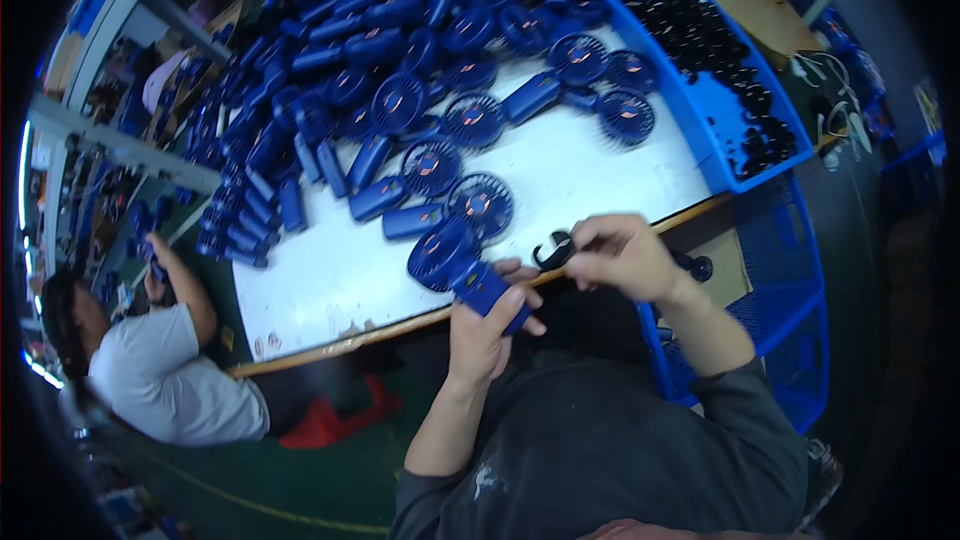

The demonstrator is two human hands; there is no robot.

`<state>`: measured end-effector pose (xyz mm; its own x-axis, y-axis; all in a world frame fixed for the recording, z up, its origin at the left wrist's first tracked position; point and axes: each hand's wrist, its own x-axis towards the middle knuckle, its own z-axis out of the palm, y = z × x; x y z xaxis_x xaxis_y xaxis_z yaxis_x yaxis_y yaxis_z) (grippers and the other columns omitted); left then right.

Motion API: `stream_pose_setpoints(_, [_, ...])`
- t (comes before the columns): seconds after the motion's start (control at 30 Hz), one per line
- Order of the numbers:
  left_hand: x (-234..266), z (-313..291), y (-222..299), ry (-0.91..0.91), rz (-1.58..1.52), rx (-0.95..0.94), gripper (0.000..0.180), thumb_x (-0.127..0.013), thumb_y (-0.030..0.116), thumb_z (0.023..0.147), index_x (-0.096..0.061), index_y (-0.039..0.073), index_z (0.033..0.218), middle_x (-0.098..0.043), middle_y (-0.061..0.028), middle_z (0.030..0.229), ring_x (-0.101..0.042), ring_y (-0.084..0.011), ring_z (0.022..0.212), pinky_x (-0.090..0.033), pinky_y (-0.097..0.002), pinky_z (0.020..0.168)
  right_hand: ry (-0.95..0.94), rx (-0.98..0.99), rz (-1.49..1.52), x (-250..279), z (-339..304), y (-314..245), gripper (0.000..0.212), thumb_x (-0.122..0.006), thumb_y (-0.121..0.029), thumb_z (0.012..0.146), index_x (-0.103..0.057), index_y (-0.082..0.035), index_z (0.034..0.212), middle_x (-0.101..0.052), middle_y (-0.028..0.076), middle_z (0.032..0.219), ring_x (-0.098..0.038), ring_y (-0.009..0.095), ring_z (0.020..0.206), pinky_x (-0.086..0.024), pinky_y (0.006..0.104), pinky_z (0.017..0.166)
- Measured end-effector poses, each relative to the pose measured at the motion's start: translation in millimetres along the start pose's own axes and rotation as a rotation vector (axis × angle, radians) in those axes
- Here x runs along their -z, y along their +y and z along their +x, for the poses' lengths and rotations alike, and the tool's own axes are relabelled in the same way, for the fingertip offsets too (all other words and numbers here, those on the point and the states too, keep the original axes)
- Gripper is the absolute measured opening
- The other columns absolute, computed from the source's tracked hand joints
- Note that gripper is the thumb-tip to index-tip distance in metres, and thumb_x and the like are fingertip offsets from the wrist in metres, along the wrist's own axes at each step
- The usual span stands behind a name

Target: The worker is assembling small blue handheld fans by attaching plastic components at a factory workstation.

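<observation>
At the near edge of the table [585,170], one blue fan [478,282] and one black clip [553,252], just apart.
The left hand [483,335] has its fingers wrapped round the fan's handle; the right hand [630,255] pinches the clip between thumb and fingers. Far and left, piled fans [400,45], too many to count, cover much of the white, edge-chipped top. Far right, one blue tray [668,85] holds countless black pieces [690,30]. Left, one person [170,375] and one red stool [345,418] over green floor [330,485].
</observation>
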<state>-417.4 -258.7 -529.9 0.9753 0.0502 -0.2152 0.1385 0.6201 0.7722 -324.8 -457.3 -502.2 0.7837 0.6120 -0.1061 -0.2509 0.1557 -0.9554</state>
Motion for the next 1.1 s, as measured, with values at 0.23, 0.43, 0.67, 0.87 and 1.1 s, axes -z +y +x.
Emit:
stream_pose_setpoints(0.23, [22, -17, 4, 0.061, -0.152, -0.019, 0.032, -0.066, 0.001, 0.09, -0.053, -0.001, 0.119, -0.061, -0.0135, 0.104, -0.066, -0.0205, 0.087, -0.059, -0.0287, 0.056, 0.061, 0.263, -0.545, -57, -1, 23, 0.024, -0.069, 0.0, 0.085, -0.063, 0.0, 0.108, -0.061, 0.011, 0.101, -0.063, 0.019, 0.087, -0.051, 0.0287, 0.071])
stream_pose_setpoints(0.43, [21, -22, 12, 0.066, -0.08, 0.032, 0.034, -0.069, 0.004, 0.089, -0.053, 0.0, 0.119, -0.062, -0.0111, 0.096, -0.065, -0.0181, 0.082, -0.057, -0.0259, 0.052, -0.237, 0.628, -0.881, -46, 17, 5, 0.033, -0.074, -0.003, 0.079, -0.064, -0.002, 0.111, -0.06, 0.014, 0.104, -0.063, 0.03, 0.09, -0.054, 0.0378, 0.077])
stream_pose_setpoints(0.67, [26, -29, 8, -0.282, -0.081, 0.173, 0.042, -0.071, 0.026, 0.091, -0.052, -0.001, 0.117, -0.061, -0.0118, 0.091, -0.064, -0.0184, 0.082, -0.056, -0.0257, 0.049, -0.295, 0.741, -0.893, -58, 41, -4, 0.036, -0.072, -0.002, 0.08, -0.064, -0.002, 0.115, -0.06, 0.014, 0.102, -0.062, 0.03, 0.089, -0.053, 0.0383, 0.076])
stream_pose_setpoints(0.87, [26, -27, 0, -0.139, -0.203, 0.091, 0.075, -0.031, 0.065, 0.099, -0.042, 0.002, 0.137, -0.058, -0.0164, 0.12, -0.061, -0.0258, 0.109, -0.057, -0.0403, 0.083, -0.267, 0.637, -1.028, -69, 34, -2, 0.042, -0.073, -0.013, 0.08, -0.063, -0.006, 0.12, -0.056, 0.015, 0.109, -0.057, 0.032, 0.1, -0.051, 0.0413, 0.083])
stream_pose_setpoints(1.1, [14, -23, -11, 0.146, -0.321, 0.019, 0.05, -0.037, 0.041, 0.102, -0.049, 0.005, 0.135, -0.056, -0.0122, 0.131, -0.051, -0.0246, 0.126, -0.042, -0.0373, 0.105, -0.116, 0.577, -1.132, -87, 9, 18, 0.061, -0.075, -0.023, 0.075, -0.054, -0.002, 0.129, -0.054, 0.016, 0.11, -0.053, 0.032, 0.104, -0.044, 0.0457, 0.088])
